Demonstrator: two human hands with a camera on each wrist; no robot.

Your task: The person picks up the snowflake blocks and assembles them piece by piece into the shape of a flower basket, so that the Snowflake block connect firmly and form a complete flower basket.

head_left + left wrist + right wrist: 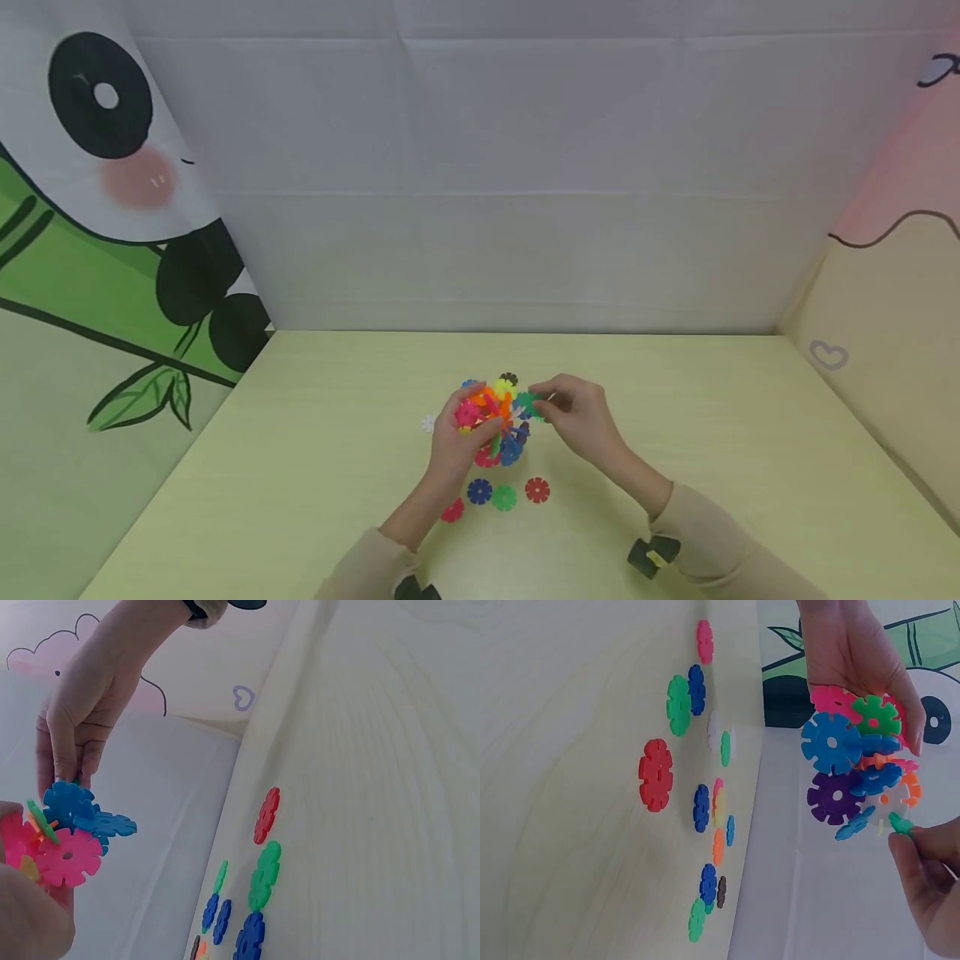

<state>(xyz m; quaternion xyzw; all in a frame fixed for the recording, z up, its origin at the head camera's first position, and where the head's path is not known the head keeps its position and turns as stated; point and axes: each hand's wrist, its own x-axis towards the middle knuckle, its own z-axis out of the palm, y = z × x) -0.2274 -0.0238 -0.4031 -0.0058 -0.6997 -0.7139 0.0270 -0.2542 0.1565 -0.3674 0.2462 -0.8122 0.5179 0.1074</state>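
Note:
My left hand [450,446] grips a cluster of notched plastic discs [832,742], slotted into one another at various angles. Pink, blue, purple, white, orange and green discs show in it. My right hand [583,417] is just to the right of the cluster, thumb and fingertips pinching a small green disc [901,824]. In the right wrist view this green disc is right at the edge of the cluster's white disc [891,808]. The left palm, seen at the top there, is partly hidden behind the cluster.
On the table [675,467] near me lie a blue disc [480,492], a green disc [504,498], a red disc [537,490] and a pink disc [452,510]. Several more loose discs lie beyond, partly behind the hands. A white backdrop [525,183] stands along the table's far edge.

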